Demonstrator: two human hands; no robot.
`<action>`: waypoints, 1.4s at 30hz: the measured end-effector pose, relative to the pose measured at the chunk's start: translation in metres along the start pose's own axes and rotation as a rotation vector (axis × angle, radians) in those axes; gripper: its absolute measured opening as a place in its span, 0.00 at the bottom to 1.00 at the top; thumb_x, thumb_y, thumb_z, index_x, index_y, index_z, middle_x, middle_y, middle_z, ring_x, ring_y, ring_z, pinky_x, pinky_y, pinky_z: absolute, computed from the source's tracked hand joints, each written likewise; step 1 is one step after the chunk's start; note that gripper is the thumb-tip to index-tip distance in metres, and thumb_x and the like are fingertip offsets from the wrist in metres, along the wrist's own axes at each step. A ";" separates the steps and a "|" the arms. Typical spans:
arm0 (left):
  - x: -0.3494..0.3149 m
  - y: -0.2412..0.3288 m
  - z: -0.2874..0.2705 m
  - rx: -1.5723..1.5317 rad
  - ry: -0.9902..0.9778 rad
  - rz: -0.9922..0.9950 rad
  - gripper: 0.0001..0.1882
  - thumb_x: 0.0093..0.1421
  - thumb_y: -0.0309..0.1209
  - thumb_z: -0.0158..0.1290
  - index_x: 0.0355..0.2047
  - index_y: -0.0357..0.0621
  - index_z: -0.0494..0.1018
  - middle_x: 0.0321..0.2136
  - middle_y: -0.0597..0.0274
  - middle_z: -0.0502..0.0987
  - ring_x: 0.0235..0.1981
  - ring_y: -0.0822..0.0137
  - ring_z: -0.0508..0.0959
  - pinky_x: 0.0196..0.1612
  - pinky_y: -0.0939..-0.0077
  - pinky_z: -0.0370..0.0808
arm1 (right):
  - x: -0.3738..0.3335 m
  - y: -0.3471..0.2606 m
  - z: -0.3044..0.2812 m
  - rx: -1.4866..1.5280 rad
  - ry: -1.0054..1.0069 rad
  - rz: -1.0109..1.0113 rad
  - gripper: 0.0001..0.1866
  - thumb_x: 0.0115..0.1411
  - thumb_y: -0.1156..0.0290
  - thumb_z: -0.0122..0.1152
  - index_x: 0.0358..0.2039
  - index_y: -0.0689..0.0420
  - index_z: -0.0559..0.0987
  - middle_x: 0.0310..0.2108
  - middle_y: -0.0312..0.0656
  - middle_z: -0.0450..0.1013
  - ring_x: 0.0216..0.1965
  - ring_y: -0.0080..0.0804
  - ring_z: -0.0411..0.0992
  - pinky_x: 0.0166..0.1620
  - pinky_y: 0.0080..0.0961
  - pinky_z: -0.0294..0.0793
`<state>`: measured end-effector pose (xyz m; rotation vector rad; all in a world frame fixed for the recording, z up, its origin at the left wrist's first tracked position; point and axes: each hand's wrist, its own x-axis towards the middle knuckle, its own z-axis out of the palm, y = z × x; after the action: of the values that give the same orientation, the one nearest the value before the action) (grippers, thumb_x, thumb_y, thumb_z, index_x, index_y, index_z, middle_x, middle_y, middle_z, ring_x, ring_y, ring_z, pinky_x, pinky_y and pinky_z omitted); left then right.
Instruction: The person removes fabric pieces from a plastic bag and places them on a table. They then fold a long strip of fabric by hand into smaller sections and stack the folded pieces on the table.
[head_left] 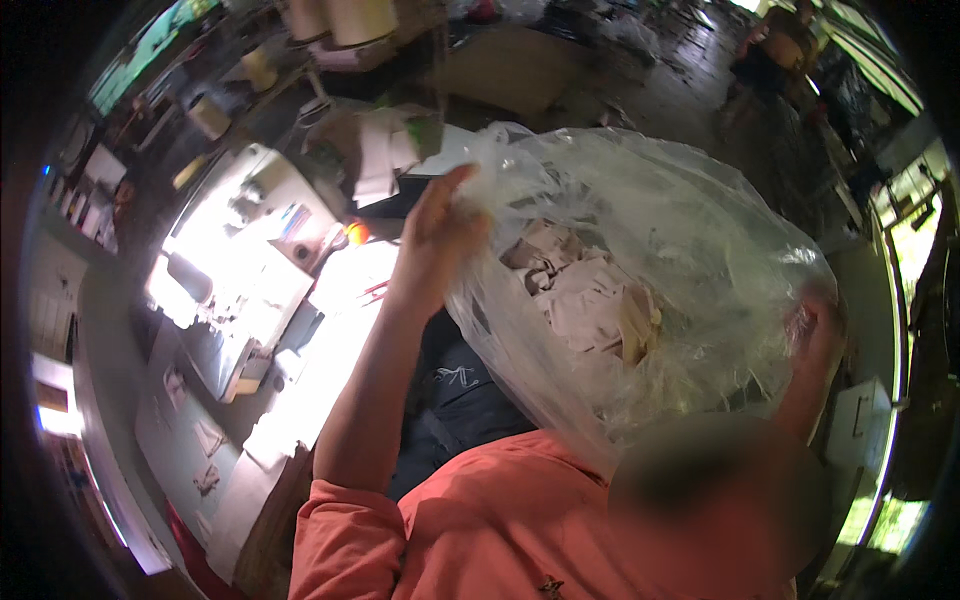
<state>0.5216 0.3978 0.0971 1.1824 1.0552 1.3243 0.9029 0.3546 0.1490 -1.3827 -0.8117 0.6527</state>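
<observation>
Watching through the head view, I have the clear plastic bag (700,230) spread between the two hands, with crumpled beige fabric (600,310) lying inside it, nearer the left grip. The right hand (818,325) looks closed on the bag's far right edge; the left hand (440,240) is at the opposite edge, but its fingers blur, so I can't tell whether they pinch the film. Left of that hand is a white sewing machine (265,215). I'd expect the film to handle light, limp and slippery, apt to stretch or tear under fingertips, so I'd favour gathered folds along the rim, well apart, over single-layer pinches.
</observation>
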 end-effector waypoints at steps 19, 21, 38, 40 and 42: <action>-0.258 0.049 -0.218 1.171 0.840 0.011 0.11 0.48 0.27 0.52 0.34 0.40 0.68 0.21 0.56 0.73 0.26 0.63 0.75 0.29 0.71 0.70 | -0.052 0.013 0.113 -0.934 -0.601 -0.626 0.24 0.52 0.61 0.53 0.49 0.56 0.64 0.45 0.55 0.63 0.44 0.45 0.64 0.46 0.32 0.63; -0.334 0.073 -0.286 1.228 1.047 -0.642 0.17 0.49 0.34 0.49 0.39 0.43 0.67 0.30 0.53 0.74 0.32 0.57 0.74 0.35 0.69 0.71 | -0.056 0.013 0.139 -0.800 -0.785 -0.584 0.23 0.53 0.64 0.53 0.48 0.59 0.64 0.42 0.53 0.65 0.41 0.43 0.66 0.45 0.30 0.64; -0.389 0.011 -0.376 1.210 0.546 -0.739 0.22 0.42 0.19 0.48 0.40 0.49 0.69 0.41 0.49 0.64 0.41 0.54 0.69 0.45 0.73 0.66 | -0.089 0.080 0.209 -0.819 -1.189 -0.550 0.18 0.50 0.79 0.47 0.44 0.60 0.67 0.40 0.43 0.66 0.42 0.30 0.65 0.45 0.24 0.63; -0.382 0.006 -0.391 1.185 0.648 -0.759 0.20 0.40 0.16 0.47 0.37 0.44 0.70 0.39 0.49 0.64 0.38 0.53 0.70 0.42 0.70 0.67 | -0.125 0.055 0.222 -0.872 -1.234 -0.526 0.18 0.50 0.80 0.46 0.44 0.61 0.67 0.39 0.44 0.67 0.42 0.30 0.65 0.45 0.24 0.63; -0.380 0.012 -0.409 1.279 0.592 -0.636 0.20 0.42 0.17 0.45 0.38 0.45 0.70 0.42 0.46 0.62 0.39 0.52 0.70 0.40 0.69 0.69 | -0.134 0.055 0.224 -0.819 -1.251 -0.499 0.18 0.49 0.81 0.47 0.44 0.61 0.67 0.39 0.45 0.67 0.42 0.30 0.65 0.45 0.24 0.63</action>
<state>0.1112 0.0265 0.0199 1.0930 2.6545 0.3640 0.6464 0.3827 0.0806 -1.2619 -2.5437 0.7925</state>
